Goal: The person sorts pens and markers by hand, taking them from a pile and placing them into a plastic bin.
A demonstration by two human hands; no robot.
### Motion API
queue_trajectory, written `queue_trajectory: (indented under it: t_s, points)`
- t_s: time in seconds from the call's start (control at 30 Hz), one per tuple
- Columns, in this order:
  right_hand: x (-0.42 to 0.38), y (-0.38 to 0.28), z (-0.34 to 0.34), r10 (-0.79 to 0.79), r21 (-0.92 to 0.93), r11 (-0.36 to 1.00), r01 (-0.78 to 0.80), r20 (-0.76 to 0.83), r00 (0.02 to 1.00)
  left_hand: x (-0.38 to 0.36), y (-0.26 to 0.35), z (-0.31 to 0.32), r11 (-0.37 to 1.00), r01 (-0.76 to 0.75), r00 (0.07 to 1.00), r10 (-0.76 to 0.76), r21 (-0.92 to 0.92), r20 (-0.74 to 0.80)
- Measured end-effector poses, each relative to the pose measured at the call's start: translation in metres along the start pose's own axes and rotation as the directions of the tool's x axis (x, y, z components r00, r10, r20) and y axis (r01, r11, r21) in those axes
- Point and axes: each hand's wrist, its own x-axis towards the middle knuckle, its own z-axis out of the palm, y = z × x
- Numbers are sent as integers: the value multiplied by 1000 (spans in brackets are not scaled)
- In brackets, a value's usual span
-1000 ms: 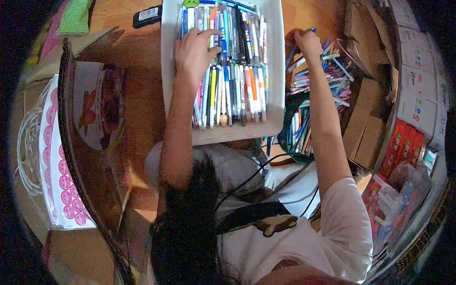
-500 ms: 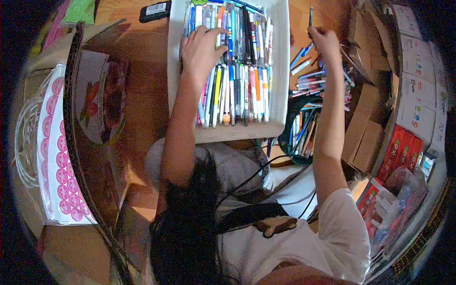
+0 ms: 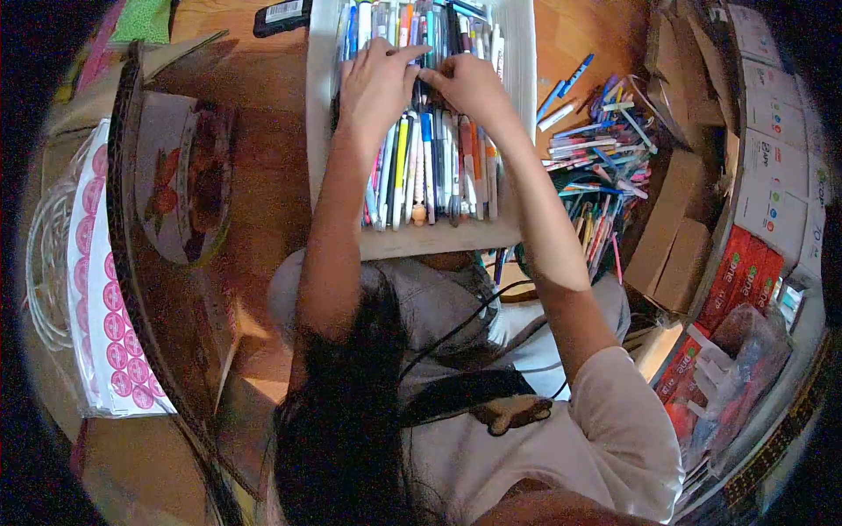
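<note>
Rows of pens and markers [image 3: 401, 171] stand side by side in a white tray [image 3: 526, 53]. My left hand [image 3: 377, 88] rests over the upper left of the rows, thumb and forefinger apart, and no pen shows in its grasp. Close beside it, my right hand [image 3: 469, 86] bends over the middle of the tray with fingers pinched near the pens. A dark pen seems to lie at its fingertips; what it holds is too small to make out.
Loose pens [image 3: 596, 149] lie piled on the wooden floor right of the tray, above a mesh basket of more pens. Open cardboard flaps [image 3: 671, 232] and red and white boxes [image 3: 741, 272] stand at the right. A black object [image 3: 282, 16] lies left of the tray.
My right hand has moved left from above the loose pens, where it held a pen, to the tray beside my left hand. My left hand has barely shifted.
</note>
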Motion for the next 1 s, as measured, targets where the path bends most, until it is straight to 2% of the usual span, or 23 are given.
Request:
queue_trajectory:
  t_s: [0.07,0.1,0.2,0.3,0.4,0.43,0.53,0.57,0.7,0.8,0.83,0.93,1.0]
  points:
    - [-5,6,-6,-119,-62,991,115,-70,990,0,2,0,998,-49,999,49,36,-7]
    - [-12,7,-15,-96,31,995,99,-88,992,-2,3,-3,997,-58,998,57,53,9]
    - [-19,39,-38,72,93,994,-57,-172,982,-3,6,-5,998,-18,996,13,56,88]
    - [-35,64,-70,311,208,937,-280,-132,941,-3,5,-5,999,-9,996,4,49,91]
    - [-37,69,-70,187,88,982,-168,-301,935,-4,4,-4,999,-10,997,7,39,79]
    - [-33,71,-73,224,14,973,-232,-321,920,-4,3,-4,999,-20,997,17,39,73]
    - [-22,92,-70,241,-19,957,-289,-499,832,-3,4,-5,998,-29,997,25,51,72]
    - [-22,99,-71,325,-121,902,-415,-444,835,-3,4,-5,998,-26,997,22,56,78]
    - [-30,136,-47,432,-359,806,-471,-189,882,-2,4,-4,1000,11,996,-12,13,91]
    - [-42,143,-51,411,-293,851,-435,-144,900,-5,3,-3,1000,16,997,-16,-6,72]
    - [-32,193,-33,345,-277,872,-405,-242,907,-5,3,-3,1000,16,997,-15,-14,77]
    - [-42,165,-69,134,-213,939,-271,-500,856,-5,4,-2,1000,8,998,-8,-2,59]
    - [-46,119,-98,313,236,946,-224,-473,824,-7,3,-2,1000,1,998,-2,7,58]
